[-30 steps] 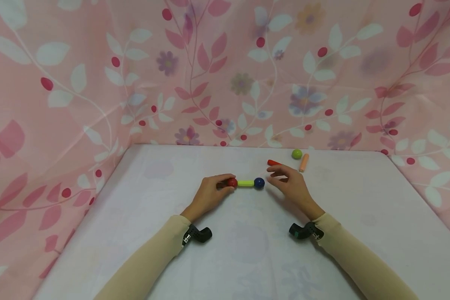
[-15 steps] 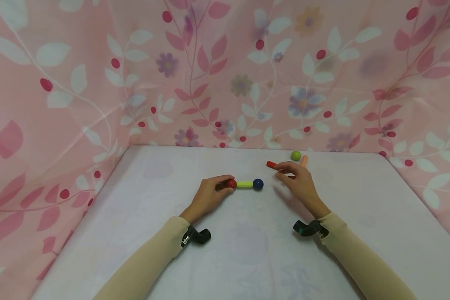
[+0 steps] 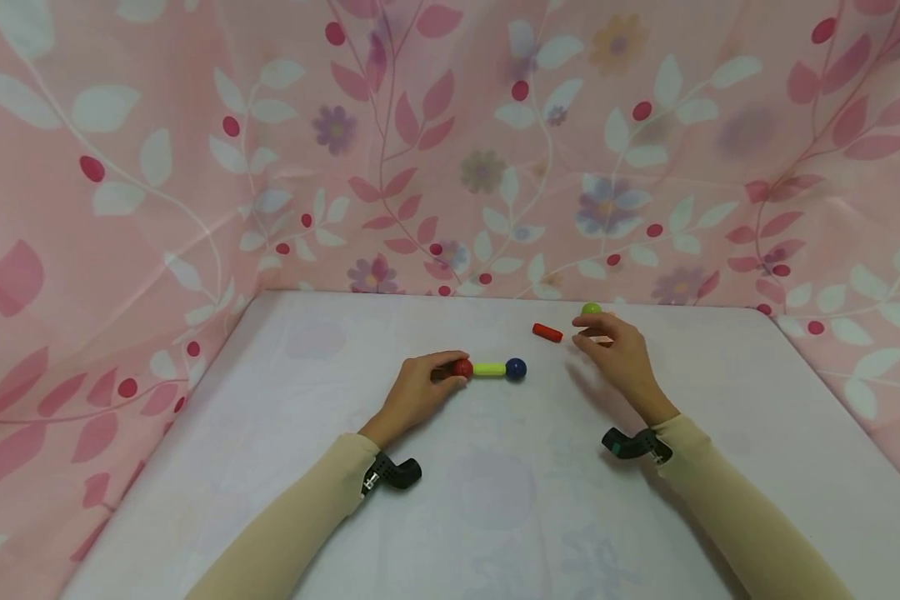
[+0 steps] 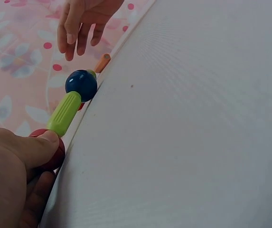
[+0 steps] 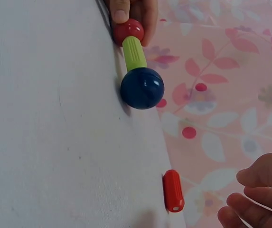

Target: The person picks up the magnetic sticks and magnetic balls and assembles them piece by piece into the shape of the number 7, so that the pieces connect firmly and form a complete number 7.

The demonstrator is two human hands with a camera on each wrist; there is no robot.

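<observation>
My left hand pinches a red ball between thumb and fingers. A ribbed yellow-green rod joins that ball to a dark blue ball, and the piece lies across the white table. My right hand hovers with loosely bent fingers, holding nothing. Just left of its fingertips lies a short red rod, which has a pale dot on its end in the right wrist view. Behind the right hand a green ball partly shows. An orange rod is mostly hidden by that hand in the head view.
A white cloth covers the table. Pink flowered fabric hangs along its back and sides. A black wrist camera sits on the left sleeve, another camera on the right sleeve.
My right hand has moved right and slightly back, away from the blue ball and past the red rod, now covering most of the orange rod. The left hand stays in place.
</observation>
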